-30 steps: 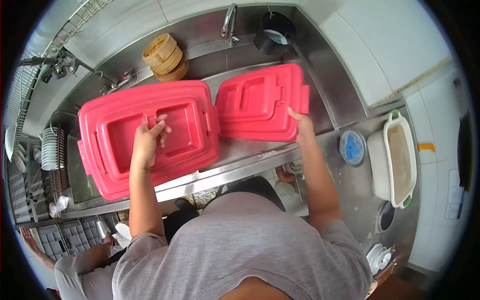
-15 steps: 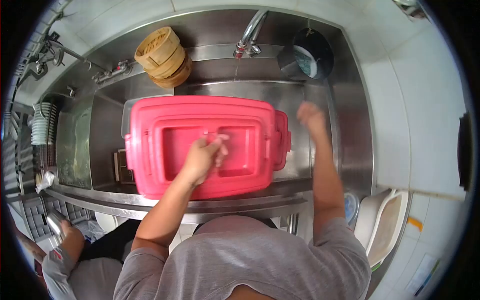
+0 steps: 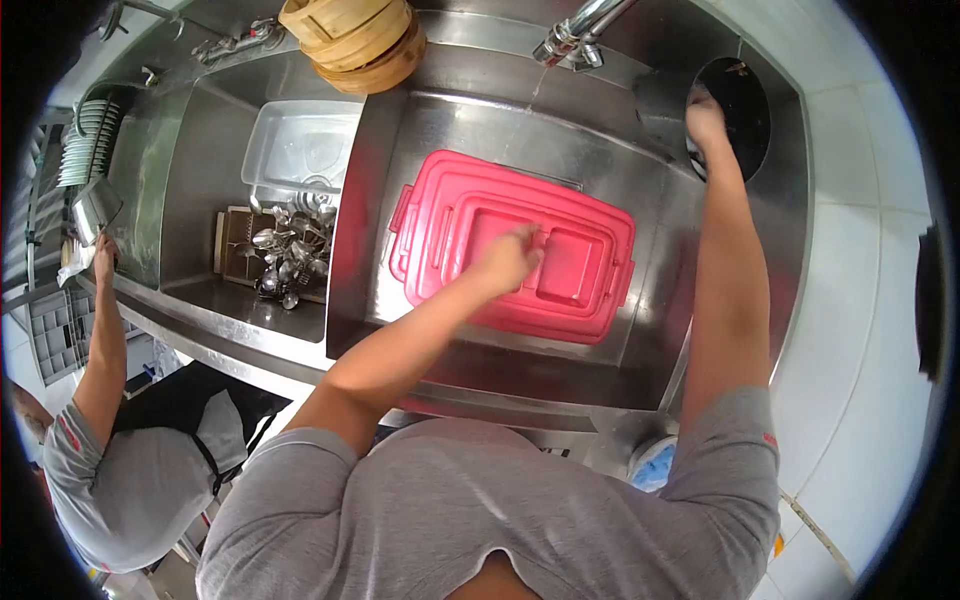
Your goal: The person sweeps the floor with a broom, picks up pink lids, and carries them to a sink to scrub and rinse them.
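A large red plastic lid (image 3: 570, 325) lies in the right basin of the steel sink, with part of another red lid (image 3: 402, 225) showing at its left. My left hand (image 3: 510, 260) is at the lid's raised middle bar, its fingers bent around that part. At the upper right, my right hand (image 3: 704, 118) reaches into a black bucket (image 3: 752, 110). Its fingers are inside the bucket and mostly hidden, so what they hold, if anything, does not show.
Bamboo steamers (image 3: 370, 50) stand behind the sink, left of a faucet (image 3: 575, 45). The left basin holds a clear plastic container (image 3: 300, 145) and a heap of metal spoons (image 3: 295, 245). At far left a co-worker's hand (image 3: 105, 258) is near a metal container (image 3: 95, 210) and stacked plates (image 3: 90, 145).
The red lids have gone from above the basins down into the right basin, uncovering the spoons. My right hand has moved into the black bucket. The view has shifted, and the co-worker's arm has risen.
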{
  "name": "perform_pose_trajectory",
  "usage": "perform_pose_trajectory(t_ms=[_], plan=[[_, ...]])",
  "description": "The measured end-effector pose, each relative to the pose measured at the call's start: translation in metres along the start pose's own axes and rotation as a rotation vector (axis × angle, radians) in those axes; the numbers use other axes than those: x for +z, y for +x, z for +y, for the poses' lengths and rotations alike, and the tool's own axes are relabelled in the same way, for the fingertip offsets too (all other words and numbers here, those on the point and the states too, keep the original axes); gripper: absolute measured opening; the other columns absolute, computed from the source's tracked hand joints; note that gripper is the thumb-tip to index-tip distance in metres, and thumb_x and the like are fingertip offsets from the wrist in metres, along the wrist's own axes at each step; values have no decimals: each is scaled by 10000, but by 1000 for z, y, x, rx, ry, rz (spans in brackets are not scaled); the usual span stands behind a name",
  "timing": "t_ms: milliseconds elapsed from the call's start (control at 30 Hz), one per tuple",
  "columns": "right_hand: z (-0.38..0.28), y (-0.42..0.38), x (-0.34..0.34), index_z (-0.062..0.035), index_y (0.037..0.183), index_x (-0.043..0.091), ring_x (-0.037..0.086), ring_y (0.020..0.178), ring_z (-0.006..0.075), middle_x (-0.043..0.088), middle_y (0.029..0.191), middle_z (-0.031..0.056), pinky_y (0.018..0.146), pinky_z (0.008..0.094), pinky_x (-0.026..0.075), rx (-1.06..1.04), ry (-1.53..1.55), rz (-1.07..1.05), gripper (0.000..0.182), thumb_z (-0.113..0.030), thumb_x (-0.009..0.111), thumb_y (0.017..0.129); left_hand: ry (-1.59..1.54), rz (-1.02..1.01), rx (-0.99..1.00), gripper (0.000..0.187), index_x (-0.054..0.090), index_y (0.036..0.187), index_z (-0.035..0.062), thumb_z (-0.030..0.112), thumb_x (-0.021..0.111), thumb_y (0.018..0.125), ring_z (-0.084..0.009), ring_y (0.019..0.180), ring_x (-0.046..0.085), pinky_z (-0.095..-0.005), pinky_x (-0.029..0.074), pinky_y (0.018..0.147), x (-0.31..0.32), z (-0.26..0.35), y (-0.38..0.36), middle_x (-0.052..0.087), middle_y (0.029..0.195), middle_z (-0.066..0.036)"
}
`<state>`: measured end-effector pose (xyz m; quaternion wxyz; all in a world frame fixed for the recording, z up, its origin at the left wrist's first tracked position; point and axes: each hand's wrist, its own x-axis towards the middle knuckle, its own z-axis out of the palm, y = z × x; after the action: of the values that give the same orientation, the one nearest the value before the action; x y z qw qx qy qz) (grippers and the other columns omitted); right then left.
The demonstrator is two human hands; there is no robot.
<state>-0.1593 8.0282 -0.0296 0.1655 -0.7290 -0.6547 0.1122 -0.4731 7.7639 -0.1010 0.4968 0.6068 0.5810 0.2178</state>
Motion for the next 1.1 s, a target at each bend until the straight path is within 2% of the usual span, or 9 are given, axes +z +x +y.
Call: perform_pose_trajectory(t_ms=[100, 233, 333, 400, 533, 667, 833, 933, 1100], plan=[[-70, -98, -59, -61, 1003, 583, 608, 859, 258, 617, 1032, 106, 798, 343, 472, -26, 693, 374, 430, -6, 677, 587, 98, 579, 210, 359, 553, 1128, 9, 122, 625, 796, -354, 1068, 519, -422, 406, 930, -67, -11, -24, 561, 1116, -194], [-103, -192, 6, -73, 926, 535, 586, 905, 201, 607, 1009, 62, 767, 294, 476, -507, 525, 429, 379, 17, 655, 578, 79, 546, -562, 644, 540, 1109, -56, 483, 657, 775, -365, 1038, 559, -405, 423, 915, -83, -154, -30, 584, 1094, -246], [-115, -216, 61, -67, 1095, 547, 610, 1010, 310, 622, 1048, 110, 815, 421, 484, 594, 548, -320, 385, -112, 649, 727, 5, 432, -680, 770, 545, 1097, -62, 611, 643, 735, -346, 943, 625, -388, 464, 856, -70, -170, -45, 641, 1004, -236], [-32, -196, 179, -84, 1154, 548, 620, 973, 349, 649, 998, 147, 800, 460, 482, 522, 211, -205, 426, -277, 629, 783, 44, 513, -654, 728, 585, 1028, -65, 598, 653, 735, -343, 910, 633, -387, 473, 819, -65, -178, -43, 653, 958, -230], [-166, -200, 199, -19, 918, 619, 615, 868, 380, 629, 940, 217, 778, 457, 474, 218, 340, -441, 368, -371, 577, 816, -92, 515, -583, 653, 638, 876, -80, 559, 663, 747, -323, 862, 645, -370, 473, 797, -80, -137, -38, 661, 871, -234], [-236, -229, 221, -42, 1072, 588, 476, 1140, 347, 536, 1213, 159, 988, 447, 360, -686, 15, -382, 294, -195, 517, 831, -127, 547, -592, 597, 642, 931, -84, 495, 646, 785, -296, 803, 644, -370, 471, 775, -73, -153, -34, 664, 829, -224], [-234, -311, 214, -46, 1065, 594, 489, 1134, 335, 535, 1199, 172, 1004, 490, 340, -805, 66, -263, 275, -177, 474, 855, -486, 677, -427, 351, 657, 825, -36, 310, 607, 851, -220, 685, 598, -361, 461, 680, -48, -180, -28, 651, 726, -176], [-226, -264, 194, -50, 1137, 545, 448, 1227, 310, 487, 1300, 167, 1054, 481, 301, -621, -97, -562, 306, -116, 461, 850, -233, 636, -445, 370, 634, 727, -37, 300, 602, 876, -175, 598, 519, -379, 434, 613, -43, -190, -23, 619, 637, -153], [-168, -227, 197, -130, 1162, 506, 512, 1162, 309, 564, 1217, 120, 987, 541, 309, -256, 189, -286, 292, -221, 464, 888, -371, 618, -514, 319, 561, 685, 40, 253, 558, 923, -67, 508, 368, -274, 305, 459, -31, -188, -32, 453, 578, 31]])
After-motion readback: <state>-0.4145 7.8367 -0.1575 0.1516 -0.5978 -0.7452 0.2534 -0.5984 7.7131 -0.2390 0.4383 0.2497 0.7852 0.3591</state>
